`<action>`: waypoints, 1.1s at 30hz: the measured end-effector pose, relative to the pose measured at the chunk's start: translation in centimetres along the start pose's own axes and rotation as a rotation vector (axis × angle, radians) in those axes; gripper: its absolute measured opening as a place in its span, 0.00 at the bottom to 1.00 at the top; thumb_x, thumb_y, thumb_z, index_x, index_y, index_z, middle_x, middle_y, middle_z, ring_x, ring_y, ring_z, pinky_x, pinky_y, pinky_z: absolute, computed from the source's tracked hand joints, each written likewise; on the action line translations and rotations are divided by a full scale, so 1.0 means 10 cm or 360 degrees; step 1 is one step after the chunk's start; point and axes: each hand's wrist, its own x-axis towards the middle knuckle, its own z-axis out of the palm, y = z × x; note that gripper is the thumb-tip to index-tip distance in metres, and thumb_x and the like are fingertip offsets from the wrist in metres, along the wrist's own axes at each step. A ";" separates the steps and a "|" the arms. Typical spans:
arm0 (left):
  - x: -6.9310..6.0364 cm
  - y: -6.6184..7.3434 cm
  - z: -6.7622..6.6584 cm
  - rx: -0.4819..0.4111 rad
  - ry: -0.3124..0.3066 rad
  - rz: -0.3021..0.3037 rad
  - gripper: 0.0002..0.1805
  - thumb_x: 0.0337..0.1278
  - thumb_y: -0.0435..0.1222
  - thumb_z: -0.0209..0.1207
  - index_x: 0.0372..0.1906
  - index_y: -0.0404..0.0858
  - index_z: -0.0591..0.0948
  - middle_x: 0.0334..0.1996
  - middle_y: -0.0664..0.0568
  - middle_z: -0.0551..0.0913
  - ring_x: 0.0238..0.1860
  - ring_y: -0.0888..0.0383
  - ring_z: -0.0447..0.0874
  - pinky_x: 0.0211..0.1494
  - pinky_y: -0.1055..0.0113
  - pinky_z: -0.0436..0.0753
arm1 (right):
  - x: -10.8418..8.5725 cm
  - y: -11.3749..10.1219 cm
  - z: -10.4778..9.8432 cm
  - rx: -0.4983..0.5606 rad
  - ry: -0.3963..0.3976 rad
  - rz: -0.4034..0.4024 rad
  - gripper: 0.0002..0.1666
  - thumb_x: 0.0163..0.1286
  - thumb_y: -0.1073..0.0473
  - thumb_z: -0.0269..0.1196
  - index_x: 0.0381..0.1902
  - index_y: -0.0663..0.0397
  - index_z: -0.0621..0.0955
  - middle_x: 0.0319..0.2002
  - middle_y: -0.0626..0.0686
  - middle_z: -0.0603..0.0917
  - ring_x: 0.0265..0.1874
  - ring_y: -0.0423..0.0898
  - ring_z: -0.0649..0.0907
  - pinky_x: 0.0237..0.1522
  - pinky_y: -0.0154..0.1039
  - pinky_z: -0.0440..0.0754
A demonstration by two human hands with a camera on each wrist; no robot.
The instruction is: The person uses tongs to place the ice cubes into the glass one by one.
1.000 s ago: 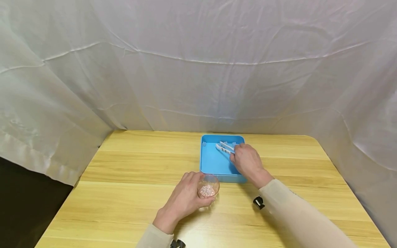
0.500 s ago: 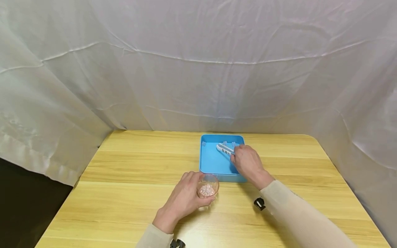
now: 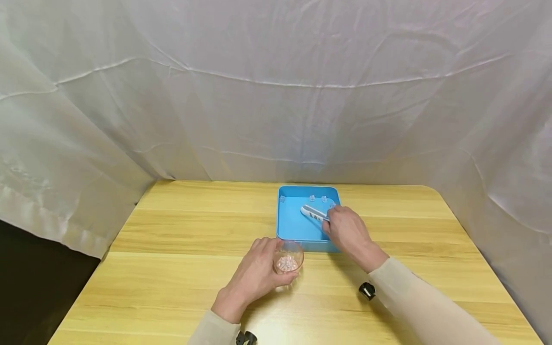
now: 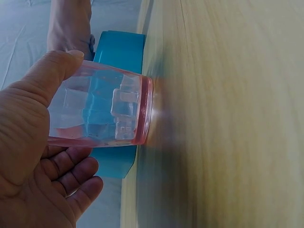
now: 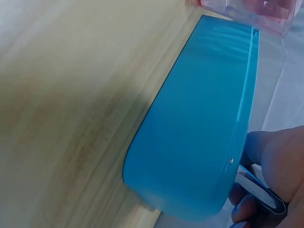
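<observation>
Curling round a clear pinkish cup (image 4: pixel 71 109), the left hand (image 3: pixel 250 275) grasps it with thumb and fingers; the cup stands upright on the wooden table (image 3: pixel 172 268), just in front of the blue tray (image 3: pixel 293 223), with clear cubes (image 3: pixel 287 263) at its bottom; more loose cubes (image 3: pixel 312 198) lie toward the tray's back; white tongs (image 3: pixel 314 212) slant over the tray floor, gripped by the right hand (image 3: pixel 350 235).

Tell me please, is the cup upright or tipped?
Upright: the cup opens upward in the head view; its base faces the table in the left wrist view.
</observation>
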 end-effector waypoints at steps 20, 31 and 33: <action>0.02 -0.01 -0.02 -0.0011 -0.0016 0.0000 0.40 0.48 0.55 0.79 0.62 0.36 0.79 0.53 0.49 0.84 0.55 0.55 0.78 0.59 0.57 0.84 | -0.22 -0.03 -0.25 0.0188 0.0047 0.0023 0.14 0.69 0.63 0.64 0.23 0.54 0.76 0.21 0.48 0.69 0.21 0.43 0.67 0.23 0.34 0.65; -0.01 0.01 -0.03 -0.0008 -0.0032 -0.0001 0.41 0.48 0.55 0.79 0.62 0.36 0.79 0.53 0.49 0.84 0.55 0.55 0.78 0.59 0.57 0.84 | -0.52 -0.17 -0.61 0.0317 0.0118 0.0047 0.05 0.71 0.61 0.66 0.36 0.56 0.87 0.27 0.46 0.78 0.26 0.40 0.71 0.27 0.35 0.74; -0.01 0.02 -0.03 -0.0007 -0.0033 -0.0001 0.41 0.48 0.55 0.79 0.62 0.36 0.79 0.53 0.49 0.84 0.55 0.55 0.78 0.59 0.57 0.84 | -0.58 -0.20 -0.65 0.0321 0.0160 -0.0013 0.04 0.70 0.61 0.68 0.37 0.56 0.88 0.27 0.45 0.79 0.26 0.39 0.72 0.27 0.34 0.74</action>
